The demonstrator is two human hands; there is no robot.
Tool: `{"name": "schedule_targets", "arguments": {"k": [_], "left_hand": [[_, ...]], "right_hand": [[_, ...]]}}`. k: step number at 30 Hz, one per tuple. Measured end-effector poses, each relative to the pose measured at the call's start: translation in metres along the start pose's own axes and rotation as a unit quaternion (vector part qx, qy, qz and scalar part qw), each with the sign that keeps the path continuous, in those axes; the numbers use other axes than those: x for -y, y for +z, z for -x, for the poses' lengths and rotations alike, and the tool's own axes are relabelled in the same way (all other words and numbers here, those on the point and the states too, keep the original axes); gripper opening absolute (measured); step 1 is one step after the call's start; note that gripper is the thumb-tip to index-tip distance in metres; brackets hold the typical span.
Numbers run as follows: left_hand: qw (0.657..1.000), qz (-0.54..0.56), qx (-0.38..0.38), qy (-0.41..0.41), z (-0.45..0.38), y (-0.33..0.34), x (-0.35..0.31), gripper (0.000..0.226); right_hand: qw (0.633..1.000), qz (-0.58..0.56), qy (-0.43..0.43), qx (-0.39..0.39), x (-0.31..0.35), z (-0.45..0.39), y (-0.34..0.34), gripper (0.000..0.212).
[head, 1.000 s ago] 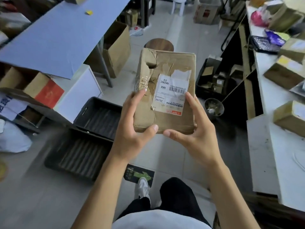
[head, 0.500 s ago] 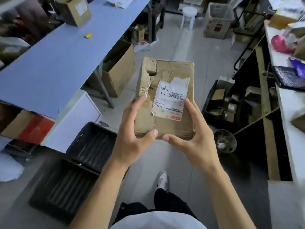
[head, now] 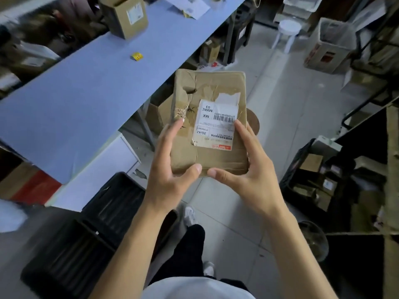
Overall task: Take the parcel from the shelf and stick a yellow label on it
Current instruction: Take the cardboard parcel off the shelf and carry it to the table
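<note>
Head view: I have the battered cardboard parcel (head: pixel 210 124) off the shelf, left hand (head: pixel 170 167) and right hand (head: pixel 248 169) clamped on its sides above the floor; yellow label (head: pixel 136 56) waits on the blue table (head: pixel 86 89), unapplied.

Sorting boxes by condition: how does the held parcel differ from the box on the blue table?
The parcel is flat, crumpled and torn; the box is taller and looks undamaged. The parcel is closed and held in the left hand and right hand; the box stands open on the table. Both are brown cardboard with white labels.
</note>
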State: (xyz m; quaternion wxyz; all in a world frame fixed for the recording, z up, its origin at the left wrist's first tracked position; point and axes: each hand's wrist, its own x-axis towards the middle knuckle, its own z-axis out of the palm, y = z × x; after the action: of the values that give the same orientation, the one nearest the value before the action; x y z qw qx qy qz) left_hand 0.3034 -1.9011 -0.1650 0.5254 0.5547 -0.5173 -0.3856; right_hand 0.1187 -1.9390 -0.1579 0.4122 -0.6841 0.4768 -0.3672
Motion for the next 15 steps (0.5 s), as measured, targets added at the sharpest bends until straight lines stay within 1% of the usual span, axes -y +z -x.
{"name": "schedule_targets", "arguments": {"k": [7,9,11,15], "left_hand": [[1.0,0.023,-0.009,0.011,-0.113,-0.027,0.011,0.083],[0.999,0.003,-0.016,0.03,-0.144,-0.037,0.013,0.081],[0.998,-0.032,-0.038,0.044,-0.171,-0.047,0.017,0.08],[0.995,-0.048,-0.087,0.023,-0.212,-0.068,0.032,0.082]], "right_hand": [[1.0,0.015,-0.012,0.011,0.002,-0.123,0.015,0.103],[1.0,0.014,-0.019,0.017,0.002,-0.158,0.022,0.102],[0.999,0.016,-0.025,0.034,0.003,-0.191,0.03,0.102],[0.996,0.011,-0.036,0.087,0.004,-0.254,0.047,0.102]]}}
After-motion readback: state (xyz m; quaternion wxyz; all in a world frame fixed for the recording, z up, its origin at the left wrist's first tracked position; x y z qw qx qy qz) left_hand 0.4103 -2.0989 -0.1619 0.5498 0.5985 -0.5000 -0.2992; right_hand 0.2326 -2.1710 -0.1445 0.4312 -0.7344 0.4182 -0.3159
